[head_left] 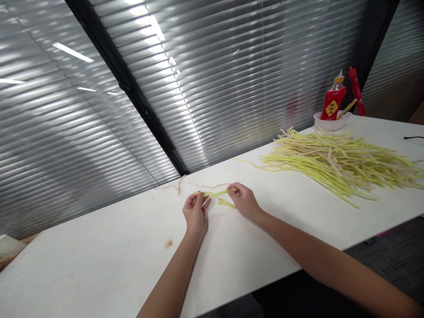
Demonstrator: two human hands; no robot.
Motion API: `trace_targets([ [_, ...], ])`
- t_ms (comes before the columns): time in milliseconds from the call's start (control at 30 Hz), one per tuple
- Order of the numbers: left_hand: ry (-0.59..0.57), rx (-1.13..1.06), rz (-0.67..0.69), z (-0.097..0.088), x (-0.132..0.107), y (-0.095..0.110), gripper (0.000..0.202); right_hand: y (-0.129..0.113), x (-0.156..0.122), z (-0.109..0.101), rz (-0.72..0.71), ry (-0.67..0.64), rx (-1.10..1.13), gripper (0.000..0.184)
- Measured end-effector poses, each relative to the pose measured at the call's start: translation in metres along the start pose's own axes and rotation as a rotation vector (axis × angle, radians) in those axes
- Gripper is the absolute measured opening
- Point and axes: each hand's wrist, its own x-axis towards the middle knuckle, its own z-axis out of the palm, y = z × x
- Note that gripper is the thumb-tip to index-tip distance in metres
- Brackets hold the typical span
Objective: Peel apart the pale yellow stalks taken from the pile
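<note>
A thin yellow-green pipe cleaner (pixel 217 194) stretches between my two hands, just above the white table (pixel 126 247). My left hand (pixel 194 214) pinches one end of it between thumb and fingers. The other end is in the fingertips of my right hand (pixel 244 201). Beneath it, close to my right hand, lies a short yellow-green piece (pixel 225 202), partly hidden by that hand. A bent beige strand (pixel 179 185) rests on the table beyond my left hand.
A large pile of yellow-green and beige pipe cleaners (pixel 334 161) spreads over the right side. Behind it, a red bottle (pixel 334 99) stands in a white bowl (pixel 326 124), beside a red object (pixel 356 90). Blinds (pixel 225 79) behind glass border the table's far edge.
</note>
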Motion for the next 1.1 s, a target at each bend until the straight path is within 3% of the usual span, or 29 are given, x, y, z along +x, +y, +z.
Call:
trace_targets([
  [133, 0.018, -0.05, -0.072, 0.0, -0.001, -0.001, 0.024, 0.001, 0.006, 0.0, 0.19, 0.017, 0.288, 0.025],
  [233, 0.062, -0.109, -0.103, -0.001, 0.002, -0.001, 0.018, -0.001, 0.008, -0.001, 0.279, -0.055, 0.47, 0.025],
  [467, 0.095, -0.197, -0.141, -0.005, 0.011, 0.002, 0.007, -0.009, -0.001, -0.002, 0.351, -0.466, 0.58, 0.031],
  [600, 0.042, -0.179, -0.119, -0.006, 0.011, 0.002, 0.008, -0.012, -0.004, -0.003, 0.344, -0.602, 0.586, 0.03],
  [867, 0.019, -0.177, -0.11, -0.005, 0.011, 0.002, 0.009, -0.019, -0.008, -0.007, 0.335, -0.74, 0.622, 0.034],
  [1100, 0.05, -0.197, -0.138, -0.006, 0.013, 0.003, 0.006, -0.018, -0.007, -0.006, 0.28, -0.674, 0.657, 0.034],
])
